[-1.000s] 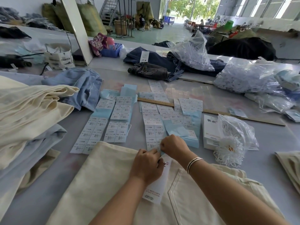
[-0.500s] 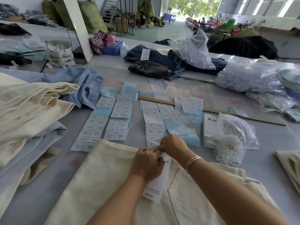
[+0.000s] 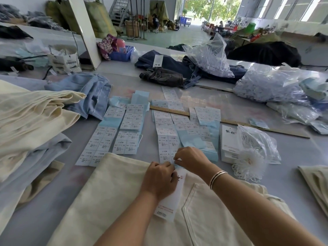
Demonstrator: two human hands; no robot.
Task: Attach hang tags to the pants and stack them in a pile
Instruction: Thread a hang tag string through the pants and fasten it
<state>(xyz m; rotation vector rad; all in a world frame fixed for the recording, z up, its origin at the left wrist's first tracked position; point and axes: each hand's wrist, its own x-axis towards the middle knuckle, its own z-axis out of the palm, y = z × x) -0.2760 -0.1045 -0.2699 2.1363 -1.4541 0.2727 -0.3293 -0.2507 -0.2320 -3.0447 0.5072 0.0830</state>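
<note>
Sticker sheets (image 3: 165,137) on the grey surface (image 3: 53,197) read "1103#" with sizes L, XS, XL. The white hang tag (image 3: 170,201), carrying small red print, lies on cream pants (image 3: 110,196) at the near edge. Left hand (image 3: 158,180) and right hand (image 3: 190,159) pinch its top end.

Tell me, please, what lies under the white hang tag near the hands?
The hang tag lies on the cream pants, beside their back pocket. The left hand covers its upper part, and the right hand pinches at its top, so any string there is hidden.
</note>
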